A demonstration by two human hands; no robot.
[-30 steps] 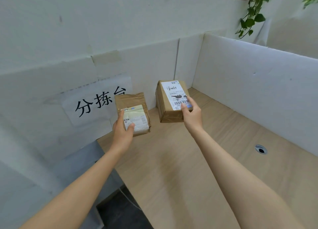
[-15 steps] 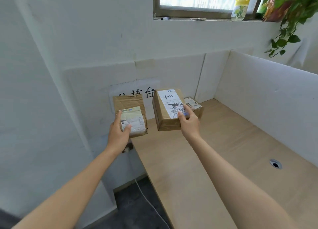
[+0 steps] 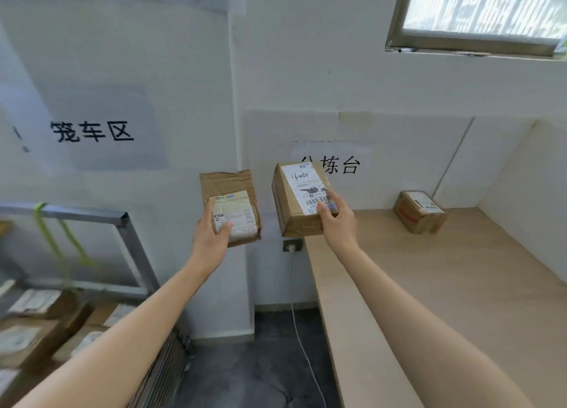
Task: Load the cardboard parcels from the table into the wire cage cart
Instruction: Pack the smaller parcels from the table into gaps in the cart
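Left hand (image 3: 211, 239): holds the left parcel (image 3: 230, 205) in the air, between cart and table.
Right hand (image 3: 337, 220): holds the right parcel (image 3: 299, 199) beside it, apart, above the table's left end.
Table (image 3: 445, 300): on the right.
Third parcel (image 3: 418, 212): on the table, at the back.
Wire cage cart (image 3: 135, 245): far left, lower down.
Stacked parcels (image 3: 30, 331): inside the cart.
Wall socket (image 3: 293, 245): under the right parcel.

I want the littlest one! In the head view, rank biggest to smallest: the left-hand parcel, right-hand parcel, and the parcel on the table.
1-2. The boxy parcel in the right hand and flat parcel in the left hand: about alike.
3. Third parcel on the table: looks smallest, but it sits farther away, so unsure.
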